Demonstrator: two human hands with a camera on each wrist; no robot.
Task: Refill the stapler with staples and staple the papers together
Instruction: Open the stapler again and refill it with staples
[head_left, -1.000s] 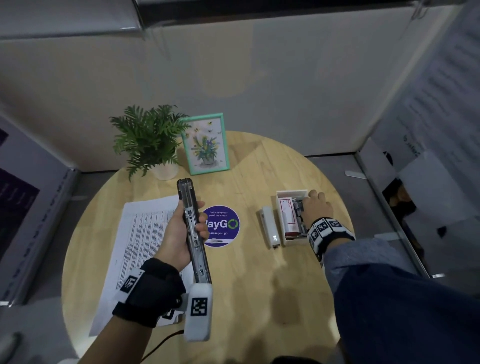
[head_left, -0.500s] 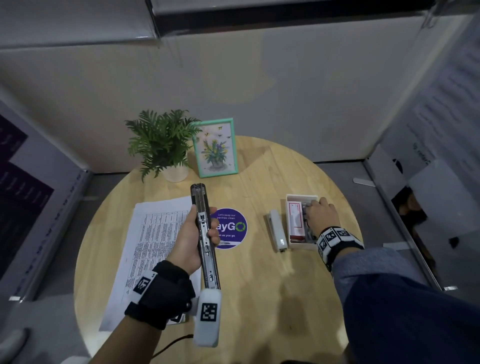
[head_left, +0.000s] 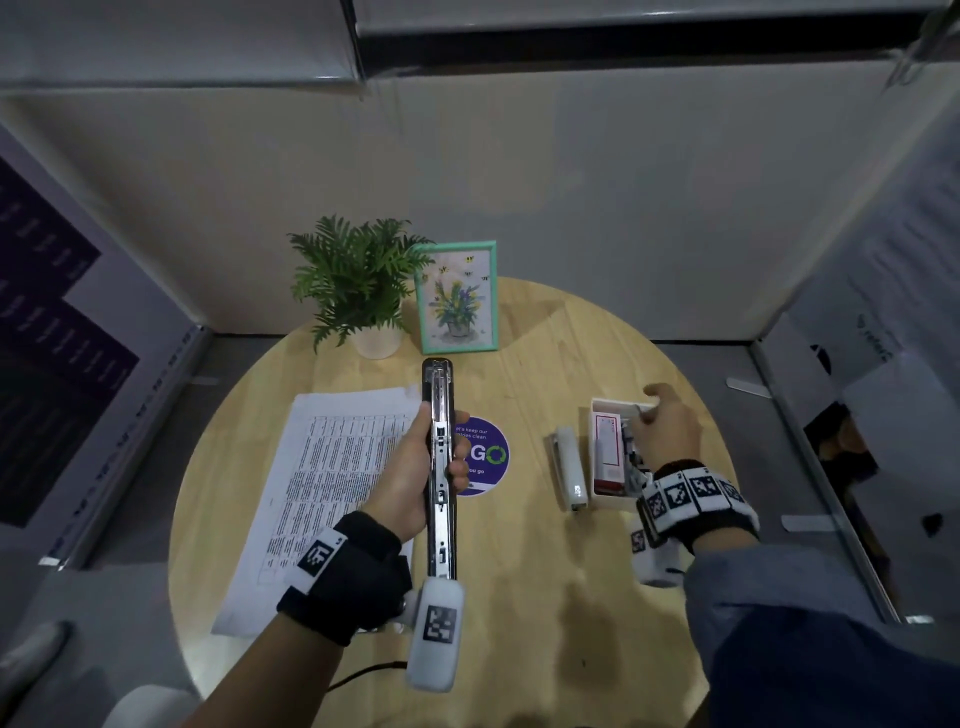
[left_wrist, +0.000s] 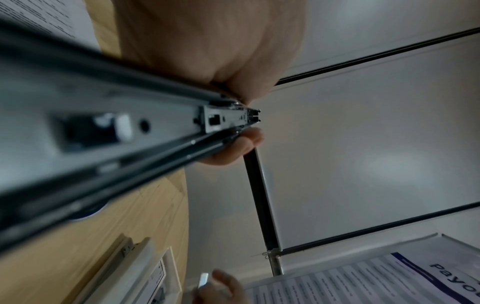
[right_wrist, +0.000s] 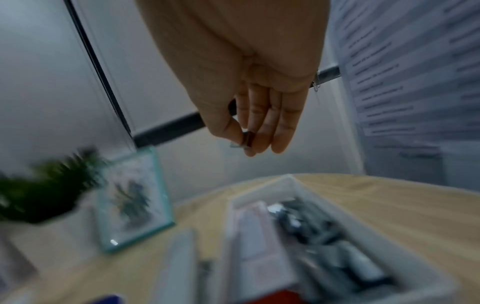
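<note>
Staples (right_wrist: 244, 139), a short grey strip, are now being pinched between thumb and fingertips of the right hand (head_left: 667, 428), which has been lifted out of the white plastic tray (head_left: 613, 501) it was reaching into earlier. Only the right wrist view is showing this pinch. Opened stapler (head_left: 440, 467), its long metal channel facing up, is still being gripped in the curled left hand (head_left: 410, 478) above the printed papers (head_left: 322, 483) lying on the round wooden table (head_left: 545, 597).

Stapler (head_left: 440, 467) sits between left-hand fingers (head_left: 461, 470) and thumb; papers (head_left: 332, 467) lie left, staple box (head_left: 608, 452) under right-hand fingers (head_left: 655, 397).
</note>
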